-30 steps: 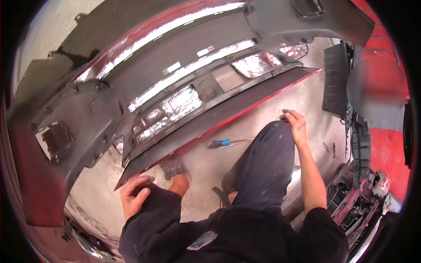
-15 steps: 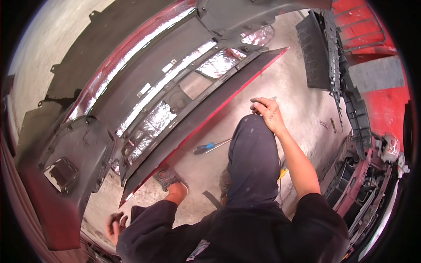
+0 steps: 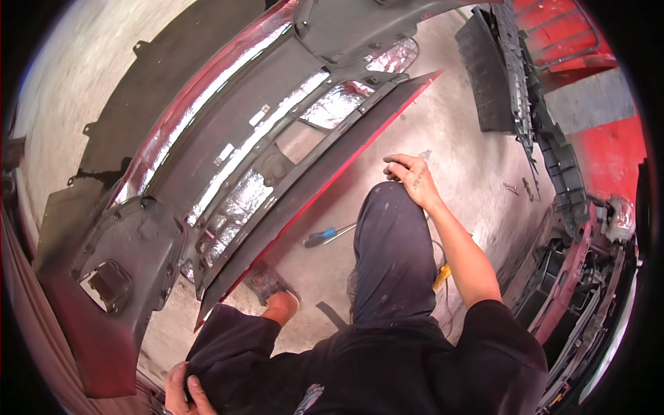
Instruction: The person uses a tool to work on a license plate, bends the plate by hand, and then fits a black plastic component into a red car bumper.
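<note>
My right hand (image 3: 413, 177) rests near my right knee (image 3: 391, 197), its fingers loosely bent and apart with nothing visible in them. Low at the left, my left hand (image 3: 185, 393) lies by the dark cloth of my left leg (image 3: 232, 332). Its thumb and fingers are apart; the lower part of the hand is cut off by the frame edge. In front of me lies a large car bumper cover (image 3: 207, 138), inner side up, with silver foil patches and a red edge. A screwdriver with a blue and black handle (image 3: 320, 237) lies on the floor beside my right leg.
A long black plastic part (image 3: 522, 83) stands at the right, near a red panel (image 3: 602, 152). Small metal pieces (image 3: 529, 188) lie on the floor. The exposed car front (image 3: 564, 304) is at lower right. A yellow-handled tool (image 3: 442, 276) lies beside my right leg.
My left hand has moved down and closer to my left leg, which has shifted upward in view. My right hand stays by the knee. The view has moved slightly.
</note>
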Tool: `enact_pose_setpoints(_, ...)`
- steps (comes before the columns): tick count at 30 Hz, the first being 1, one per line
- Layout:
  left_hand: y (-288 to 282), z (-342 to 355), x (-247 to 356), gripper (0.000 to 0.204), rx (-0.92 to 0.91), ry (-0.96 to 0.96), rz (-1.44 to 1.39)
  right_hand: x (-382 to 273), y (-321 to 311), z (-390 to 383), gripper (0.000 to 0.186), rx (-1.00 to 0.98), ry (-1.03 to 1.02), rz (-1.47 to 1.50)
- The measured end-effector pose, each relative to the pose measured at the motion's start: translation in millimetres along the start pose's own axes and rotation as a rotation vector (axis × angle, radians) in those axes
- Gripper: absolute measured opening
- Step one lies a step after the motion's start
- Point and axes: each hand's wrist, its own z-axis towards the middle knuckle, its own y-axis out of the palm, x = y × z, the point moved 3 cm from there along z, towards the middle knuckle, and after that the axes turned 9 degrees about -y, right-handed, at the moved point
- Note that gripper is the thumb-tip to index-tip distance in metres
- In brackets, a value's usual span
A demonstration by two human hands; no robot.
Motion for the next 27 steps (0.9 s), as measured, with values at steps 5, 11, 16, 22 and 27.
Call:
enact_pose_setpoints(5,17.5,15.1,12.7,0.027,0.022,-0.113,-0.17,115.0,-39.5,-34.7,0.035,0.235,-0.142,-0.016)
enact_pose_setpoints(11,23.9,26.0,4.2,0.03,0.135,-0.056,0.053,200.8,41.3,-159.1,0.03,-0.005,0.126,-0.248)
enact_pose_setpoints(16,54.4,66.5,49.2,0.028,-0.162,0.397,0.19,240.9,88.6,-273.1,0.031,0.178,0.378,0.141)
enact_pose_setpoints(22,83.1,139.1,69.4,0.022,-0.501,0.535,0.119,87.8,5.7,-286.2,0.058,0.527,0.676,0.88)
enact_pose_setpoints(27,76.5,159.1,50.2,0.018,-0.586,0.485,0.213,-100.2,-53.8,-285.0,0.062,0.501,0.51,0.384)
